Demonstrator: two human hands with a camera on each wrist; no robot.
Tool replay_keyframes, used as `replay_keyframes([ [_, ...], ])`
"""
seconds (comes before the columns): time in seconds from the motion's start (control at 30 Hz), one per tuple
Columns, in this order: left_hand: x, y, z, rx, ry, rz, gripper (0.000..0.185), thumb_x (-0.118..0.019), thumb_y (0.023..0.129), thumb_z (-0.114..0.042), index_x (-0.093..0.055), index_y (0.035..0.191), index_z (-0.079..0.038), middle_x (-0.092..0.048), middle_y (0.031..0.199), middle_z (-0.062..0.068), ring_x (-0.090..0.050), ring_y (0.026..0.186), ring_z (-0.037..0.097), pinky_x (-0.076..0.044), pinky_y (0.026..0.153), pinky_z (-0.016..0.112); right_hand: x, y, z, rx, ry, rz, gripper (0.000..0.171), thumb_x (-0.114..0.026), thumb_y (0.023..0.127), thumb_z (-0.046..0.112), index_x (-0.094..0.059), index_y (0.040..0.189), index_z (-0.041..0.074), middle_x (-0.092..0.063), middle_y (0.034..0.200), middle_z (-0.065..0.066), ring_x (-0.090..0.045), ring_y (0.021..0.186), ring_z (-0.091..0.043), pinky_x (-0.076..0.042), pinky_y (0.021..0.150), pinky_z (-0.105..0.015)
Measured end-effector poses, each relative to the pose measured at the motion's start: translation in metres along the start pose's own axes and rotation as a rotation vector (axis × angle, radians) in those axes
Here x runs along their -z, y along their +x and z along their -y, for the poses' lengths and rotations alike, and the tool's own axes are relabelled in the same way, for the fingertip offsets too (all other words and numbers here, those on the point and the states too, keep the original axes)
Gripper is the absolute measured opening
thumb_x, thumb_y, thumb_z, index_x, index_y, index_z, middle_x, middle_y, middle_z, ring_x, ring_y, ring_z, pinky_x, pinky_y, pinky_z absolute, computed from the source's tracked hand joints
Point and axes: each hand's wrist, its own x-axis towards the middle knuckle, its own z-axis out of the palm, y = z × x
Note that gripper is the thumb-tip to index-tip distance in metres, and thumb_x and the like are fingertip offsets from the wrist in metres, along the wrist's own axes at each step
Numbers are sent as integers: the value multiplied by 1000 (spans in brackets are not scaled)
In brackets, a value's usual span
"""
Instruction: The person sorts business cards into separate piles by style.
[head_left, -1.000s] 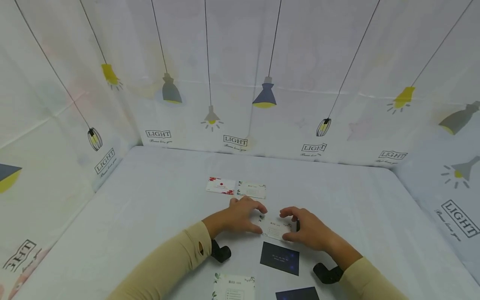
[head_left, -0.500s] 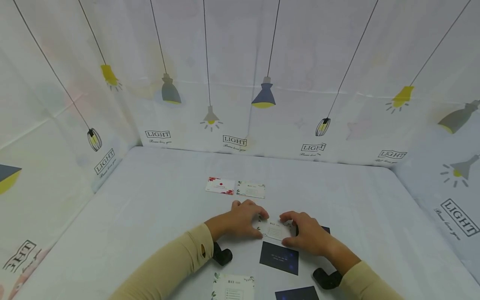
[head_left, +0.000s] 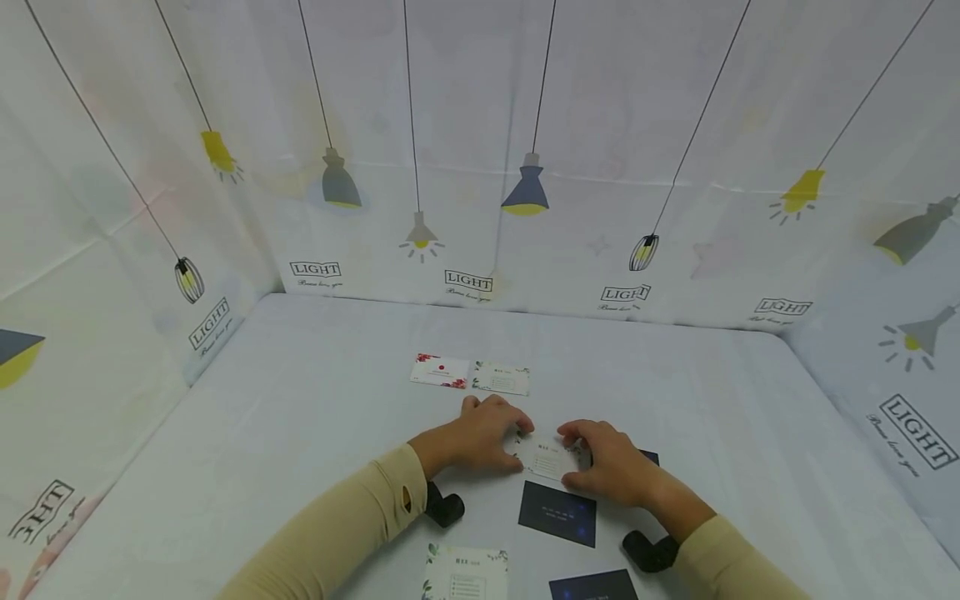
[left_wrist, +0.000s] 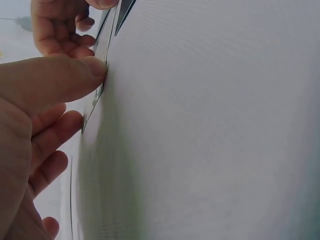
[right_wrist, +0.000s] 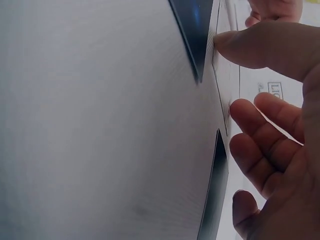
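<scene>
Both our left hand (head_left: 480, 433) and right hand (head_left: 607, 462) pinch one white card (head_left: 546, 456) with curled fingers, mid-desk (head_left: 300, 417).

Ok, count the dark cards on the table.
3: one dark card near the right hand, one at the bottom edge, one peeking from behind that hand. Others may be hidden.

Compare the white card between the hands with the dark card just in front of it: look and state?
The white card is pale with small print and is pinched at its ends by the left hand and right hand. The dark card is navy with faint print, untouched, lying nearer the person. Both are similar-sized rectangles on the table.
</scene>
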Motion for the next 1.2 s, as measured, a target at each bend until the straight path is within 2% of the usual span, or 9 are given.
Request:
replay_keyframes([
  [0.3, -1, 3, 2, -5, -11, 7, 40, -81, 82, -32, -67, 119, -23, -60, 108, -20, -44, 117, 11, -24, 91, 42, -1, 4, -2, 25, -7, 18, 59, -81, 80, 24, -57, 131, 5, -59, 111, 3, -52, 107, -23, -39, 98, -55],
  [0.6, -3, 1, 3, 3, 10, -1, 55, -84, 79, -39, -63, 128, -23, -60, 123, -13, -44, 120, 12, -26, 89, 41, -2, 5, -1, 42, 16, 12, 56, -80, 82, 23, -58, 130, 5, -58, 111, 2, -52, 107, -22, -41, 98, -52],
  [0.9, -2, 0, 10, 14, -80, -10, 53, -81, 82, -36, -63, 130, -22, -59, 124, -14, -43, 124, 12, -26, 95, 42, -1, 7, 1, 53, 67, -16, 58, -81, 82, 22, -56, 132, 4, -58, 116, 0, -53, 110, -25, -42, 99, -51],
  [1.2, 8, -4, 14, 38, -137, -62, 51, -80, 83, -34, -62, 129, -22, -57, 131, -7, -43, 129, 16, -27, 103, 46, -2, 9, 2, 50, 62, -99, 61, -82, 82, 29, -57, 133, 6, -58, 125, -7, -54, 114, -30, -43, 97, -55],
])
